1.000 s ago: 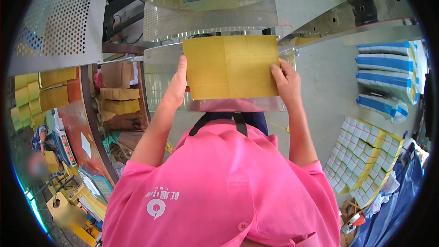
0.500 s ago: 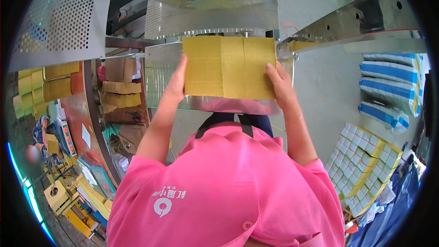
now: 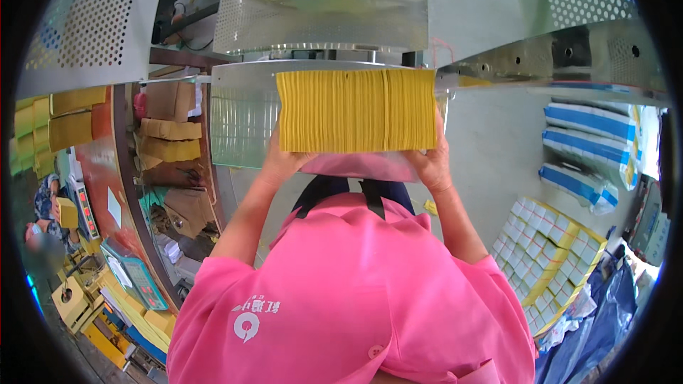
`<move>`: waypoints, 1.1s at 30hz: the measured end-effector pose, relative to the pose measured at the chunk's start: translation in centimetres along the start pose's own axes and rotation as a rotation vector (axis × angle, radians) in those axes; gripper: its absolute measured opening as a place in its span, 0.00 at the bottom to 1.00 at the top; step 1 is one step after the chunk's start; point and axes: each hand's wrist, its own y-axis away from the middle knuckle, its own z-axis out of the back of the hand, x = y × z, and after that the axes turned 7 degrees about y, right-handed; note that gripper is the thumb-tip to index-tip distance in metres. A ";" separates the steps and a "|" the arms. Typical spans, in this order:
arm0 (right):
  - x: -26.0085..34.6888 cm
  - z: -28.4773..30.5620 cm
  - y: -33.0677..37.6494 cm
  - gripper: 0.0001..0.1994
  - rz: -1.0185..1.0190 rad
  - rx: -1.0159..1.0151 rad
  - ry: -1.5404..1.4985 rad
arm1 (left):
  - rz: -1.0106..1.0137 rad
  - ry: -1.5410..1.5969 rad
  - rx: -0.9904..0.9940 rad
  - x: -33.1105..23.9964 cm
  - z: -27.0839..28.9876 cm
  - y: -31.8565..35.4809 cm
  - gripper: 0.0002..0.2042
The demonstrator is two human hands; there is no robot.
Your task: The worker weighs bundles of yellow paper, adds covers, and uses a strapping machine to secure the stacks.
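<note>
Between my two hands is a thick stack of yellow paper sheets, its many edges facing up toward me. My left hand grips the stack's left end from below and the side. At the other end my right hand holds it the same way, its fingers partly hidden under and behind the paper. The stack is over the shiny metal tray of a machine, close to its front edge. Whether the stack touches the tray I cannot tell.
A clear guard stands beyond the stack, with perforated metal panels on both sides. Left are a reddish table, shelves holding brown paper bundles and a co-worker. Blue-and-white packs and white bundles are stacked right.
The stack has tipped so that its sheet edges, rather than its broad yellow face, now show. Both hands have shifted lower around its ends.
</note>
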 end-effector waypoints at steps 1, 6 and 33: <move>0.1 -0.3 0.5 0.36 -0.127 -0.028 -0.136 | 0.212 0.161 0.016 -0.1 -0.3 0.5 0.24; -0.5 -0.6 1.2 0.35 -0.274 -0.158 -0.253 | 0.223 0.265 0.025 0.0 -2.9 -0.8 0.20; 14.9 -0.3 -8.9 0.38 0.338 0.137 0.856 | 0.248 0.227 0.057 0.4 0.5 -2.4 0.26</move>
